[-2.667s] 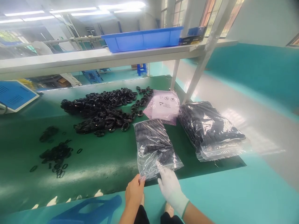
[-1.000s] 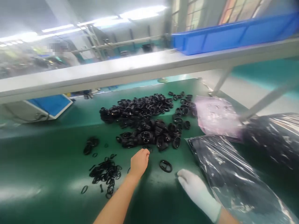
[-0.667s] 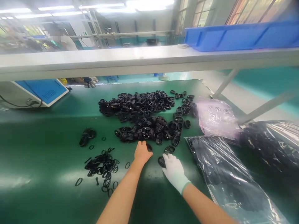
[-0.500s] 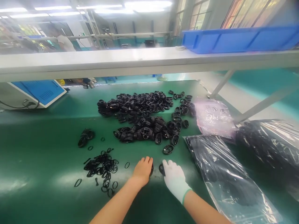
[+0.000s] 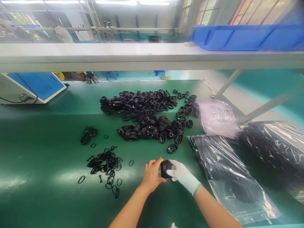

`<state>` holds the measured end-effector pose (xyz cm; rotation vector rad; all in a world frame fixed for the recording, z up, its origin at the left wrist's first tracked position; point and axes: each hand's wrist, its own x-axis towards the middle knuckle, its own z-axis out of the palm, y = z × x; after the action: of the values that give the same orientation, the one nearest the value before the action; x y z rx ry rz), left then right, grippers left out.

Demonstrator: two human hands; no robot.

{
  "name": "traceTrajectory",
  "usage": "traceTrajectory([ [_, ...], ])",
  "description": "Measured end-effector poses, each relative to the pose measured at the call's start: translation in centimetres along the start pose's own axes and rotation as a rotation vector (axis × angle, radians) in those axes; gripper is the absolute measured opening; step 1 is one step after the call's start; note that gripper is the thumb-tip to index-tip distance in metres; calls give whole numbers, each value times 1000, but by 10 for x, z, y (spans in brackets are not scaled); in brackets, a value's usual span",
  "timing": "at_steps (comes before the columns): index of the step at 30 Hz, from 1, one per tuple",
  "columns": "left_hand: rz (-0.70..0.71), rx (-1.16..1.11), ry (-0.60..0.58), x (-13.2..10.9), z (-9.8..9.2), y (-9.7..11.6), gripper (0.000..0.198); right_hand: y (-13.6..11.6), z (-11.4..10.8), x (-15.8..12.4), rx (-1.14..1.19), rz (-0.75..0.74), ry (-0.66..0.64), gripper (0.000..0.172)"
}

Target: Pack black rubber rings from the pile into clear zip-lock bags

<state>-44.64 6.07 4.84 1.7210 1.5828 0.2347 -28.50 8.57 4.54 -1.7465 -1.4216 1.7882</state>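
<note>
Between my two hands, above the green table, is a stack of black coiled cables [image 5: 166,169], its loops pressed side by side. My bare left hand [image 5: 153,174] closes on the stack's left end, thumb below and fingers on top. From the other side my right hand [image 5: 181,174], in a white glove with a green cuff, grips the right end. Beyond them lies a large heap of coiled cables [image 5: 150,131], with one loose coil [image 5: 172,148] nearest my hands. To the left is a scattered pile of small black bands [image 5: 104,163].
A small group of coils [image 5: 88,134] sits at left. Clear bags of black items [image 5: 228,167] and a pinkish plastic bag [image 5: 218,117] lie at right. A white shelf [image 5: 118,57] spans above, carrying a blue bin [image 5: 247,38]. A blue-and-grey box [image 5: 35,87] stands at far left.
My hands, earlier apart on the table with dark coils at each, have come together around one stack. The left has moved right and turned its palm inward. The view has shifted slightly.
</note>
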Motion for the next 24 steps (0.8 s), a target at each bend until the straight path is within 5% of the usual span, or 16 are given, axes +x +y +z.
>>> traceTrajectory([
  [5, -51, -37, 28, 4, 2, -6, 84, -5, -1, 2, 16, 0, -6, 48],
  [10, 58, -5, 51, 9, 8, -12, 83, -14, 3, -2, -6, 3, -31, 44],
  [15, 81, 12, 67, 5, 8, -17, 81, -9, 16, 3, -85, 18, 82, 40],
  [18, 69, -4, 41, 12, -18, -8, 78, -9, 21, 4, -170, 18, 153, 38],
  [22, -147, 83, 481, 56, -76, 26, 63, -20, 25, -1, -371, 17, 242, 33],
  [24, -220, 184, 575, 83, -99, 44, 67, -25, 25, -5, -416, 8, 252, 33],
])
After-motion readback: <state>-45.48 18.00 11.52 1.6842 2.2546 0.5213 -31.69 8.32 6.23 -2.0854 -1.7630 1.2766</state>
